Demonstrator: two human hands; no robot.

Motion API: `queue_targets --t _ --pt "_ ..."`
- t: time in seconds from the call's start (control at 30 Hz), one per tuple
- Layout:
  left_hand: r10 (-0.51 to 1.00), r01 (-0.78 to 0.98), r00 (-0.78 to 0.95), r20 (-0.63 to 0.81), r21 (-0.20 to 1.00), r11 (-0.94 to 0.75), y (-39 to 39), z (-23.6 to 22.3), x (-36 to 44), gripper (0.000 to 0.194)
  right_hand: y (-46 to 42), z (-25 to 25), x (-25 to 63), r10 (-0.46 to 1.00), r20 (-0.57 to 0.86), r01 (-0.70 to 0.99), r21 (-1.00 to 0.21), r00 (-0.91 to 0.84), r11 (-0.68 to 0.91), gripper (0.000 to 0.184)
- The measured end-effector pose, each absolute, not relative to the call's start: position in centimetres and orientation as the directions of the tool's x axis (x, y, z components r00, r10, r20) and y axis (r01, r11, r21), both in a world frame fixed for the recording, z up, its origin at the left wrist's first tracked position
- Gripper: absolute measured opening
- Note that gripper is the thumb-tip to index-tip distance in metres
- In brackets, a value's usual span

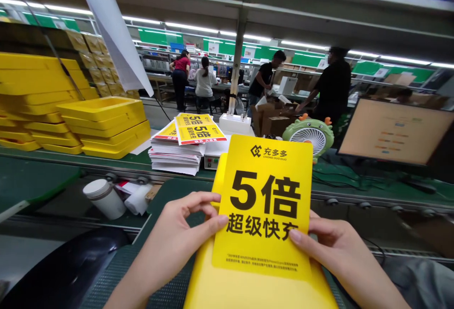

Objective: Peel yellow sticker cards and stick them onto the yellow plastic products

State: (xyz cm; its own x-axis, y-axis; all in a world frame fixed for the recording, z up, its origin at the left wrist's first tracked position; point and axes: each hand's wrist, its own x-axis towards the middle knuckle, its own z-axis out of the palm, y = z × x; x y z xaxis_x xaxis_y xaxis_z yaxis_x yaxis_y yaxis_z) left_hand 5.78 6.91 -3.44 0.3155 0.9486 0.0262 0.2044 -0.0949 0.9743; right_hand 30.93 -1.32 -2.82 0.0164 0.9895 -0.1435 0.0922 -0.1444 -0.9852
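Note:
A yellow sticker (264, 205) with large black print stands tilted in front of me, gripped at its two side edges. My left hand (191, 219) pinches the left edge between thumb and fingers. On the opposite edge, my right hand (329, 238) has its thumb on the printed face and its fingers behind. Below and behind the sticker lies a yellow plastic casing (262, 295) on a dark green mat; the sticker covers much of it. Whether the sticker's lower edge touches the casing, I cannot tell.
A stack of printed sheets (177, 155) sits ahead on the bench. Yellow casings (109, 124) are piled at left. A green fan (308, 136) and a monitor (393, 129) stand at right. Below the bench is a white jar (104, 199). Several people work in the background.

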Motion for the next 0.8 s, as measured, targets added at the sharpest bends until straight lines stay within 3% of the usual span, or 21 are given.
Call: queue_targets --t 0.8 --pt "0.942 0.201 0.336 0.012 0.976 -0.084 6.9 -3.51 5.61 0.032 -1.15 -3.38 31.25 0.995 -0.096 0.155 -0.983 0.01 -0.096 0.025"
